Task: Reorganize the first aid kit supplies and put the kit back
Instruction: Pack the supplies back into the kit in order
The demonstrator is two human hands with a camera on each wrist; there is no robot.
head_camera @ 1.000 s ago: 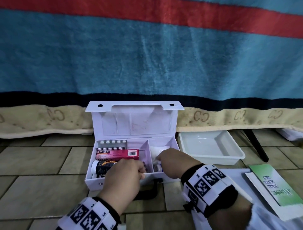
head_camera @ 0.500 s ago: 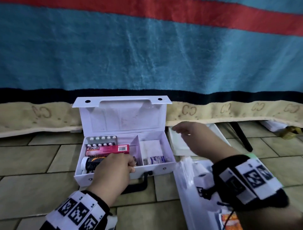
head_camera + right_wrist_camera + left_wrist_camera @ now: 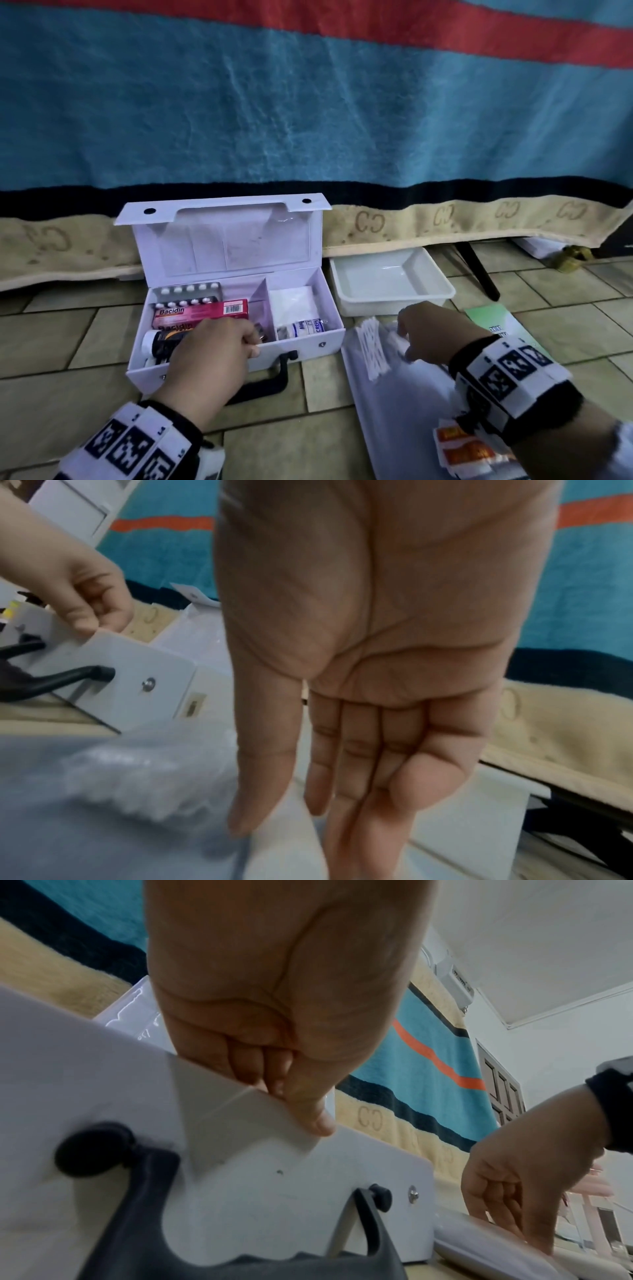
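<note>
Tiled floor [image 3: 51, 346]: one open kit [image 3: 308, 346], left hand [image 3: 212, 356] pinching its front wall; right hand [image 3: 428, 329] slack beside it, fingers extended; two blister strips [image 3: 186, 291] inside.

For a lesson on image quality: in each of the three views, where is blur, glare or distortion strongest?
Head view: wide-angle bending of the blanket edge, right hand slightly smeared. Left wrist view: black handle blurred up close, glare on the kit lid. Right wrist view: the plastic bag of swabs is a soft blur, palm sharper.
</note>
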